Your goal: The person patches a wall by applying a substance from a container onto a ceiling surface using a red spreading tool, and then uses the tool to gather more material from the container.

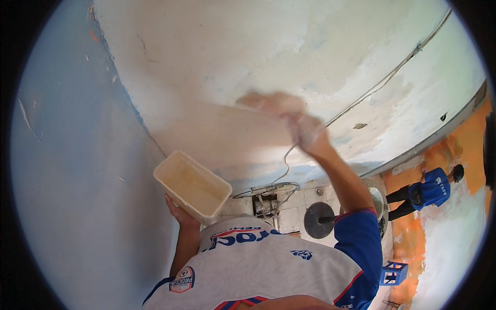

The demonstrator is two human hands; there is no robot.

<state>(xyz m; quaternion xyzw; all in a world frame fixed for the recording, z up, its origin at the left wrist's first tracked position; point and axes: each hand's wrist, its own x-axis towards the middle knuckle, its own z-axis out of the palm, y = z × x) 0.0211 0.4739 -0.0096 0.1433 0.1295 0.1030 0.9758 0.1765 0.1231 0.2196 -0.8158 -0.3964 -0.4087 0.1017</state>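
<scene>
My left hand [183, 213] is closed around the lower left side of a pale rectangular plastic tub [221, 195]. A thin, cream-coloured layer coats the inside of the tub. Up against the off-white wall [289, 46], my right hand [297, 114] is smeared by motion. Its fingers look closed on a broad flat blade [243, 128], also blurred, that extends leftward along the wall. The handle of that blade is hidden by the hand.
A bluish wall [88, 170] meets the off-white one at a corner on the left. A cable [372, 92] runs slantwise across the wall. On the floor lie coiled hoses [279, 187] and a dark round object [319, 219]. A person in blue [435, 187] stands at right, near a blue crate [394, 273].
</scene>
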